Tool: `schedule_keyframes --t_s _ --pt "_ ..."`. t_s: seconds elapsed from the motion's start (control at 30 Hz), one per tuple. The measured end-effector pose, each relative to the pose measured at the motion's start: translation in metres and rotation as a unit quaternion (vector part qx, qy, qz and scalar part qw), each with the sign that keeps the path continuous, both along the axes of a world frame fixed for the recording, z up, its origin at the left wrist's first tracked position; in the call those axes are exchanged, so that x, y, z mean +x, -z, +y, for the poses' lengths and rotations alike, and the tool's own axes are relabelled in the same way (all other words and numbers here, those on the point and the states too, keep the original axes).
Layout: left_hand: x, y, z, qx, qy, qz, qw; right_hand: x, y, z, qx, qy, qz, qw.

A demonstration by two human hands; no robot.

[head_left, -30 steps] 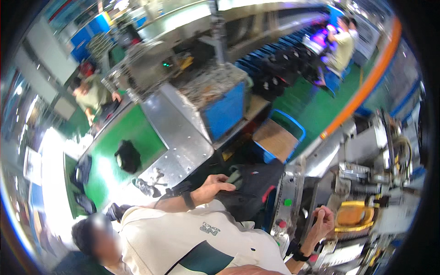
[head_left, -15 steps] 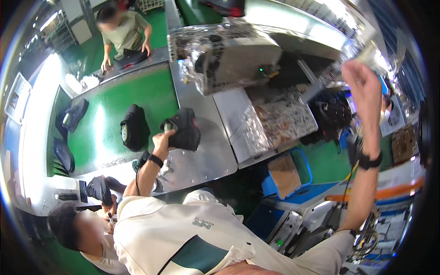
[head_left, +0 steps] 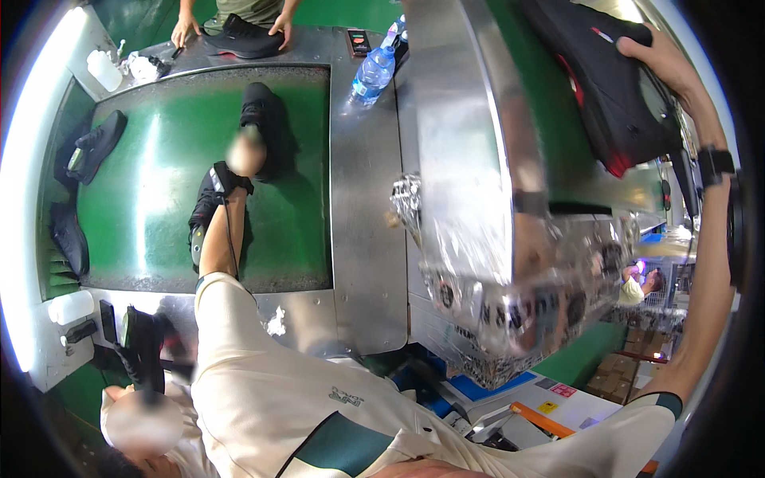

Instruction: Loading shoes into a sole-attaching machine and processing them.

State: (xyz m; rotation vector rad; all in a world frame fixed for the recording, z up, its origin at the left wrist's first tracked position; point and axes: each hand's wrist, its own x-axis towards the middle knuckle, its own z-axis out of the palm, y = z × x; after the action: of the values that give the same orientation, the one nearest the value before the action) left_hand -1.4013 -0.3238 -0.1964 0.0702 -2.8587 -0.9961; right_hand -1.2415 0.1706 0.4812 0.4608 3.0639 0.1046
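Note:
My left hand (head_left: 247, 154) reaches over the green belt, closed at the near end of a black shoe (head_left: 256, 103); its fingers are blurred. Under my left wrist sits another black shoe (head_left: 199, 231), partly hidden by the forearm. At the upper right, my right hand (head_left: 665, 60) grips a large-looking black shoe (head_left: 617, 95) with red at its sole, thumb on the upper. That shoe is raised close to view, beside the metal-sided machine.
More black shoes (head_left: 97, 147) line the belt's left side. A water bottle (head_left: 373, 76) stands on the metal edge. Film-wrapped machinery (head_left: 526, 311) juts in at right. Across the belt, a person's hands (head_left: 283, 30) touch a shoe; another person (head_left: 147, 426) works at lower left.
My left hand has carried its shoe from above the metal edge onto the green belt. My right hand, raised and holding nothing before, now grips a shoe. The view has shifted.

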Motion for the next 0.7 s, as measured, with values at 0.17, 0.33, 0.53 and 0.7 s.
schedule_keyframes --t_s 0.17,0.33,0.53,0.7 --pt "0.019 0.01 0.041 -0.067 0.071 0.024 0.995 0.006 0.006 0.027 -0.117 0.037 -0.027 0.992" --pt "0.075 -0.008 0.047 0.026 0.131 0.056 0.989 0.041 0.031 -0.077 -0.002 0.064 0.151 0.986" --pt "0.292 -0.04 0.08 0.321 0.294 -0.199 0.878 0.073 0.034 -0.049 -0.09 -0.208 0.329 0.917" --pt "0.438 -0.11 0.111 0.433 0.428 -0.376 0.699 0.145 0.03 -0.073 -0.065 -0.149 0.487 0.858"
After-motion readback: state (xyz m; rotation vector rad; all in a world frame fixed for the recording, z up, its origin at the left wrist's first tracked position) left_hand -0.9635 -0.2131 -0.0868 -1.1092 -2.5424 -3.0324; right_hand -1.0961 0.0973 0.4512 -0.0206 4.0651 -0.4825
